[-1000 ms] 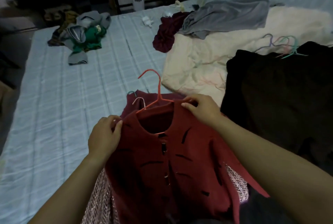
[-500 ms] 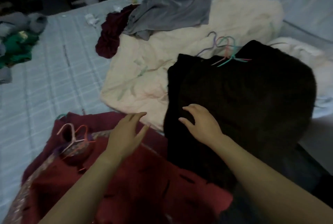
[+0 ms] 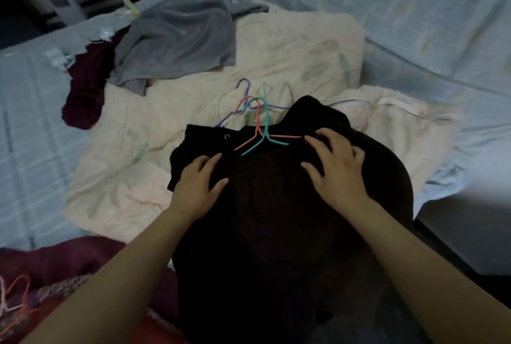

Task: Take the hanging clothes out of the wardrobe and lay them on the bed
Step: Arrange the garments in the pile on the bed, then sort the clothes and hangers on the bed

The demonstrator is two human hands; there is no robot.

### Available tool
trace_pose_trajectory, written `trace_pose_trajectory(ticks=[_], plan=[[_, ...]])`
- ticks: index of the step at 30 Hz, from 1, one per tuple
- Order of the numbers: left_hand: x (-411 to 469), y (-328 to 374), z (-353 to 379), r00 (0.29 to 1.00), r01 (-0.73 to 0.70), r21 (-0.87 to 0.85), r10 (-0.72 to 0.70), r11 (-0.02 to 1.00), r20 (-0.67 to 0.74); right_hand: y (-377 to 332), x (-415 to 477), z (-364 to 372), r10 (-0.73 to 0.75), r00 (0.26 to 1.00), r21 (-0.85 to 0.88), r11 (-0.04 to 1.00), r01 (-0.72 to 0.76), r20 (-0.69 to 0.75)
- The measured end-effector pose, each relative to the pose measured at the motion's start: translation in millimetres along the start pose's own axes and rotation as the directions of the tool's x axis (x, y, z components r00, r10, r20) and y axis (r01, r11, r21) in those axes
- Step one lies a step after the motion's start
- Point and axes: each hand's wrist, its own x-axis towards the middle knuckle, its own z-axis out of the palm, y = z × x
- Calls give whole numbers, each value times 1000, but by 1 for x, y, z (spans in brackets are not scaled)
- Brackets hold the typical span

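Palms down, my left hand (image 3: 197, 182) and right hand (image 3: 336, 168) rest apart with fingers spread on the black clothes (image 3: 276, 219), gripping nothing, probably to flatten them. The pile lies on the bed (image 3: 36, 122), hangers (image 3: 260, 128) pointing away from me.

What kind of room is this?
Most likely a bedroom. A bed with a checked sheet fills the view, a cream quilt lies on it, and black clothes on coloured hangers are piled there.
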Motion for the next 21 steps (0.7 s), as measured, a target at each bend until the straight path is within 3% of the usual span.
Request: trace_pose_trajectory(ticks=[3, 6, 9, 15, 21], plan=[[-3, 2, 12, 988, 149, -107, -152, 983, -22, 17, -8, -3, 77, 994, 38, 996, -75, -72], [-8, 6, 14, 971, 232, -146, -237, 962, -20, 30, -10, -6, 207, 978, 75, 976, -203, -38], [-14, 12, 7, 974, 214, -166, -222, 963, -35, 36, -12, -2, 196, 979, 51, 979, -199, 55], [-27, 34, 10, 999, 46, -54, -47, 997, -19, 42, -5, -14, 143, 987, 190, 970, -153, 68], [-36, 48, 16, 999, 8, -54, -10, 999, -36, 43, -30, -22, 87, 987, 243, 963, -119, 136]])
